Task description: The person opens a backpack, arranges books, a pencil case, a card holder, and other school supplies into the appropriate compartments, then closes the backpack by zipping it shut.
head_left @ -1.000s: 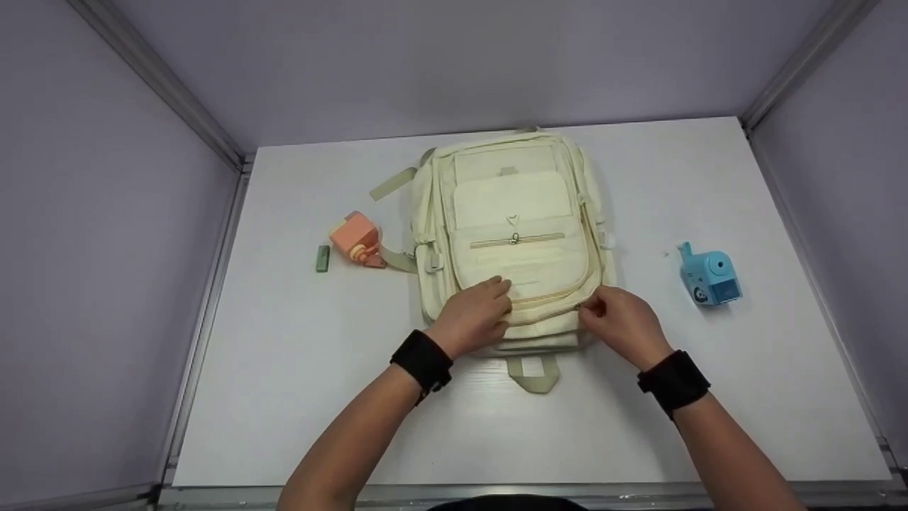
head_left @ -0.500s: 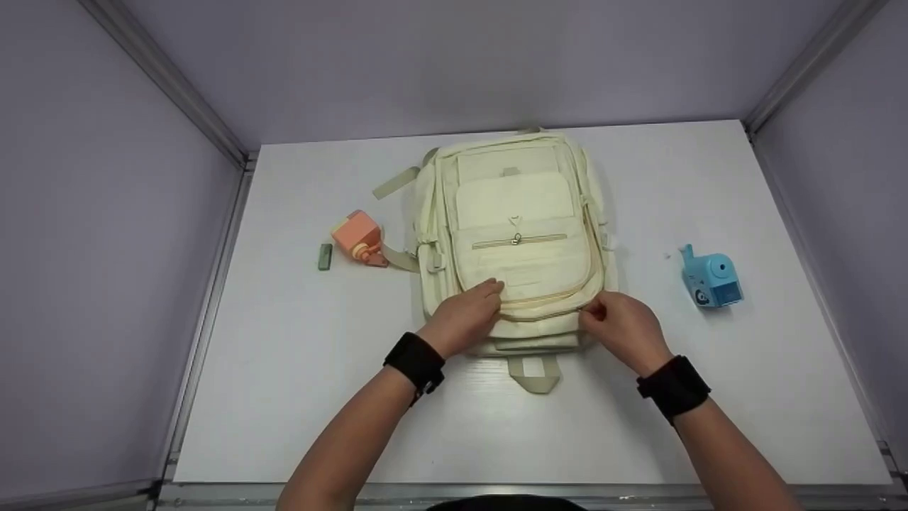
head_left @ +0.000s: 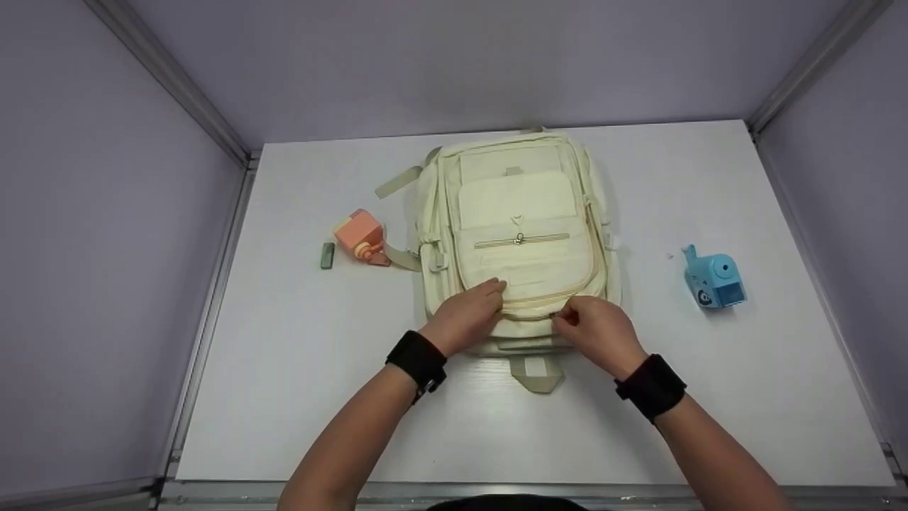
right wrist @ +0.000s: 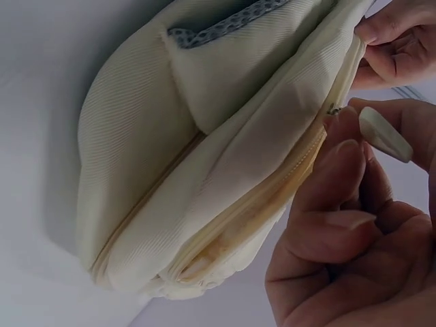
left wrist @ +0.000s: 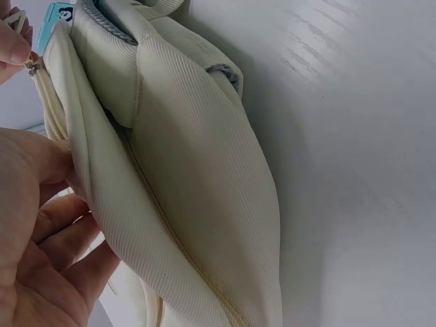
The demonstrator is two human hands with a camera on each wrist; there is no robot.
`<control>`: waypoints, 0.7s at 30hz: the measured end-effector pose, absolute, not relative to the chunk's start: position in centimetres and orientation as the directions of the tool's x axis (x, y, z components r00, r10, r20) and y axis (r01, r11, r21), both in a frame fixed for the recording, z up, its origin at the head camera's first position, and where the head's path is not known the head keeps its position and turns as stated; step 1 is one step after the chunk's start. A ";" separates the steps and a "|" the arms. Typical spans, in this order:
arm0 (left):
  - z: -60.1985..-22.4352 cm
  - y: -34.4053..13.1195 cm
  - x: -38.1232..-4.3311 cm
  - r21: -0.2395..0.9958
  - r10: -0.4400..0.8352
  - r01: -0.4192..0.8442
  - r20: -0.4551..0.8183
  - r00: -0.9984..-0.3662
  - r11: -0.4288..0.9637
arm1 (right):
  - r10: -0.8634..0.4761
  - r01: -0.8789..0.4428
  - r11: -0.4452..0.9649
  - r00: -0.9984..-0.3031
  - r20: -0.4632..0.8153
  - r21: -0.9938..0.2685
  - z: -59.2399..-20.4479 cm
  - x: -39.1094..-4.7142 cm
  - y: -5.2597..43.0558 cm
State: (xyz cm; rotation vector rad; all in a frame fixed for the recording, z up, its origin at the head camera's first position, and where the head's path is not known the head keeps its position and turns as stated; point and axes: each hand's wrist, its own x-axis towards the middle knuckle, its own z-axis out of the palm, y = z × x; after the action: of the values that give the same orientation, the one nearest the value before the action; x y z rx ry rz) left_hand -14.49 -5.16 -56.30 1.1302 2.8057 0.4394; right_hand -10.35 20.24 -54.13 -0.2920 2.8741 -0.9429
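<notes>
A cream backpack (head_left: pixel 518 199) lies front side up on the white table. My left hand (head_left: pixel 464 316) grips the edge of its front compartment, thumb on the near side and fingers on the far side, as the left wrist view (left wrist: pixel 48 225) shows. Close to its right, my right hand (head_left: pixel 599 330) pinches the pull tab (right wrist: pixel 385 135) of the compartment's zipper between thumb and finger. The metal slider (right wrist: pixel 333 110) sits right at those fingertips. On the right side of the slider the zipper (right wrist: pixel 231 225) gapes, and its tan lining shows; the inside is mostly hidden.
A blue crank pencil sharpener (head_left: pixel 714 280) stands right of the backpack. Left of it are a coral pencil sharpener (head_left: pixel 360 235) and a small green block (head_left: pixel 327 255). A backpack strap (head_left: pixel 402 257) reaches toward the coral one. Grey panels (head_left: pixel 454 64) enclose the table.
My right hand has moved left along the zipper with the pull, from the backpack's right corner toward my left hand. My left hand shifted slightly left earlier and keeps its grip.
</notes>
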 end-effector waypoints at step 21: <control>-56.6 -5.1 -14.6 0.316 0.663 0.618 -0.049 -0.747 0.720 | -0.360 -0.323 0.817 -0.933 0.016 -0.477 -54.6 -11.4 13.6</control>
State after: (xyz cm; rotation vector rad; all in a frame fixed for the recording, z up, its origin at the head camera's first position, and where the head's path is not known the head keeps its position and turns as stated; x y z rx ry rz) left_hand -14.64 -5.14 -56.62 1.0368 2.7644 0.4226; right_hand -11.36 13.56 -54.57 -0.5503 2.9233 -0.7463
